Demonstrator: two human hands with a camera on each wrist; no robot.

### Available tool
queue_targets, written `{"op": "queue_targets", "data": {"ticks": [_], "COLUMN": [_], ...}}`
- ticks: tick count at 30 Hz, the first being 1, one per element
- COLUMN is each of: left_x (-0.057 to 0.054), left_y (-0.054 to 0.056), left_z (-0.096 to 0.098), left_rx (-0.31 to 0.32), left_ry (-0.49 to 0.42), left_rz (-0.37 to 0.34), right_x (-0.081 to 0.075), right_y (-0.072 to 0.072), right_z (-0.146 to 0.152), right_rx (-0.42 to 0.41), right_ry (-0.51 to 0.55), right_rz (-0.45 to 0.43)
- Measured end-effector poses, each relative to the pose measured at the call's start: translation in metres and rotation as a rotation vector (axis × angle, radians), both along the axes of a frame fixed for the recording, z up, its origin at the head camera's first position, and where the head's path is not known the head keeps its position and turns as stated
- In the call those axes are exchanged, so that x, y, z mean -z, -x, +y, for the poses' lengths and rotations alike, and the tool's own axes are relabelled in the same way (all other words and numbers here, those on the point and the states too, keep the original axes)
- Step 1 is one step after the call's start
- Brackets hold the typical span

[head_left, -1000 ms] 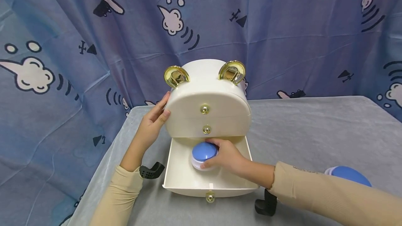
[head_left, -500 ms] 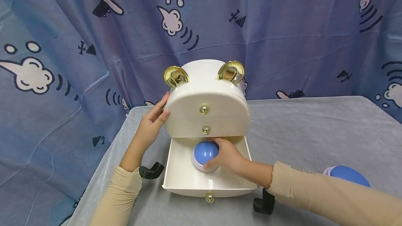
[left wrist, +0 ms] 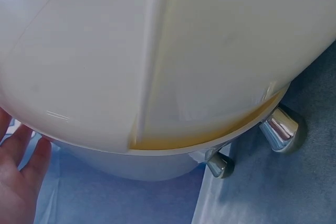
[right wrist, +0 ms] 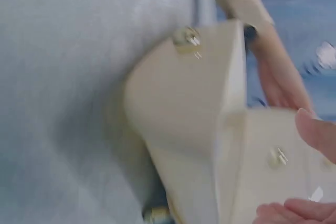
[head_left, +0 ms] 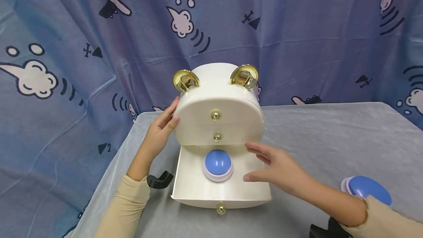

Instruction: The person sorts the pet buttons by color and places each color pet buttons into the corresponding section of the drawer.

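A white storage box (head_left: 219, 102) with two gold ears stands on the table, its bottom drawer (head_left: 195, 190) pulled out. Inside that drawer sits a round push button (head_left: 218, 162) with a blue dome and white base. My left hand (head_left: 158, 133) rests against the box's left side, fingers along the edge; in the left wrist view its fingers (left wrist: 34, 163) show beside the curved white rim. Above the drawer's right side is my right hand (head_left: 277, 166), thumb and fingers spread apart, holding nothing and apart from the button. The right wrist view is blurred.
A second blue push button (head_left: 367, 188) lies on the grey table cloth (head_left: 330, 139) at the right, near my right forearm. Gold knobs (head_left: 215, 115) stick out from the box front. A blue patterned curtain (head_left: 281, 47) hangs behind the table.
My right hand has let go of the button in the drawer and moved away to the right. The button shifted slightly right. My left hand stays on the box.
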State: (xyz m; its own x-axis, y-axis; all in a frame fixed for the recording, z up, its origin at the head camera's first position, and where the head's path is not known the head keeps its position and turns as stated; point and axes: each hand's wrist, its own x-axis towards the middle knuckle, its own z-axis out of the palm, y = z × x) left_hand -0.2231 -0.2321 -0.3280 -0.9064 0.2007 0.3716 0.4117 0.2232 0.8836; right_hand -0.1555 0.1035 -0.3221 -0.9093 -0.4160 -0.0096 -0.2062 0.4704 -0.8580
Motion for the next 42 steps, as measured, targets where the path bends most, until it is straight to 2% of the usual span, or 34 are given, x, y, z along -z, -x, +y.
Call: {"op": "queue_targets", "data": {"ticks": [3,9,19,22,24,29,32,35,39,42], "left_x": [0.0,0.001,0.0,0.0,0.0,0.001,0.001,0.001,0.001,0.001], "left_y": [0.0,0.0,0.001,0.001,0.001,0.001,0.001,0.0,0.0,0.0], "left_z": [0.0,-0.001,0.002,0.002,0.002,0.002,0.002,0.002,0.002,0.003], "left_rx": [-0.003,0.004,0.01,0.002,-0.002,0.009,0.012,0.015,0.019,0.017], "left_ry": [-0.004,-0.01,-0.018,-0.012,-0.008,-0.014,-0.022,-0.024,-0.024,-0.023], "left_rz": [0.009,0.012,0.017,0.015,0.015,0.013,0.014,0.015,0.011,0.01], "right_x": [-0.003,-0.001,0.024,0.031,0.036,0.053,0.07,0.092,0.118,0.126], "right_y": [-0.006,-0.016,-0.022,-0.025,-0.027,-0.033,-0.032,-0.028,-0.023,-0.022], "right_z": [0.03,0.083,0.155,0.167,0.174,0.194,0.209,0.228,0.249,0.254], "right_rx": [0.067,0.223,0.514,0.631,0.679,0.721,0.77,0.801,0.783,0.764], "right_ry": [0.004,-0.041,-0.198,-0.202,-0.198,-0.222,-0.219,-0.188,-0.169,-0.181], "right_rz": [-0.013,-0.172,-0.282,-0.305,-0.31,-0.252,-0.203,-0.195,-0.289,-0.38]}}
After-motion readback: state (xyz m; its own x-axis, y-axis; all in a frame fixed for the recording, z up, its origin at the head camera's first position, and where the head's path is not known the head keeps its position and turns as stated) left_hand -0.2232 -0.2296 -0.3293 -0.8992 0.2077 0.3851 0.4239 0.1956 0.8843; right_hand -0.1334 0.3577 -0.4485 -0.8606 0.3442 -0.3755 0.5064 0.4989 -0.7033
